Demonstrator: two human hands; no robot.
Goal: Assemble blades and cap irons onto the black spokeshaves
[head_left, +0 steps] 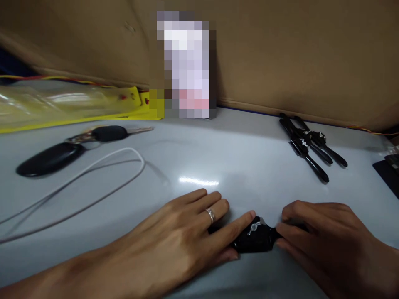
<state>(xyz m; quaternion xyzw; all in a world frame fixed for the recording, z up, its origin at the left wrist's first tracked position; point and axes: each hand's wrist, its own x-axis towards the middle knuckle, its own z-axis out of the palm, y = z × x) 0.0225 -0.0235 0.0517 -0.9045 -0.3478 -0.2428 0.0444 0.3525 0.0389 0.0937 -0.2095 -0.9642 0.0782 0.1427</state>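
A small black object with a silvery metal bit on top [254, 238] lies on the pale grey table [193, 158] near its front edge. My left hand [183, 234], with a ring on one finger, rests on the table, its fingers pressed against the object's left side. My right hand [324, 236] is curled, and its fingertips pinch the object's right end. Both hands hold it down against the table; the part under my fingers is hidden.
A black key fob with a key [71, 147] lies at the left, beside a looping white cable [102, 178]. A few black clip-like tools [308, 143] lie at the right. A yellow packet in clear plastic [62, 101] and cardboard walls [280, 50] stand behind.
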